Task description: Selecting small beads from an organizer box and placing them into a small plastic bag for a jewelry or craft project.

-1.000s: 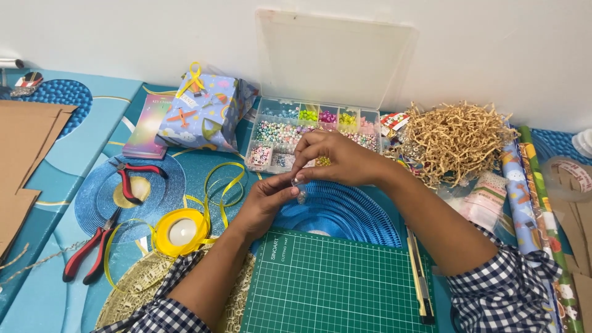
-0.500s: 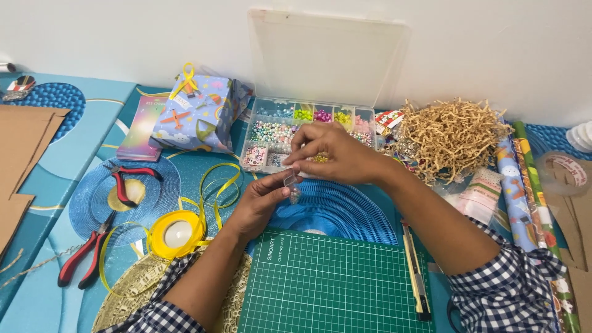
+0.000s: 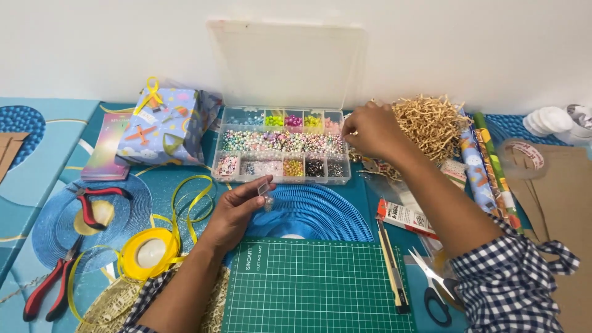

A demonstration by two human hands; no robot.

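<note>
**Clear plastic vial held low while the other hand picks at the bead box's edge**

Clear plastic is catching the light in the left hand (image 3: 237, 206), which is pinching a small transparent vial (image 3: 266, 190) between thumb and fingertips, just above the blue ribbed mat (image 3: 314, 213) and a little in front of the bead organiser box (image 3: 280, 148). The right hand (image 3: 370, 129) is reaching to the far right corner of that box, fingers drawn narrow together as if nipping something tiny; whether a bead is actually sitting between the fingertips is too small to tell. Its forearm is crossing over a paper packet (image 3: 410, 217) and a craft knife (image 3: 391, 265).

The box is lying open with its lid standing against the wall, its compartments sorted by colour. Beside it, a heap of tan paper shred (image 3: 431, 123) is crowding the right hand's working corner, so a stray strand could be getting picked up along with a bead.

Doing this well seems to be calling for keeping the vial upright and its mouth steady, bringing it closer to the box rather than carrying loose beads across the mat, and pinching one bead at a time. A wrapped gift (image 3: 166, 126), yellow ribbon spool (image 3: 148, 251) and red pliers (image 3: 52, 287) are lying well apart on the left.
</note>
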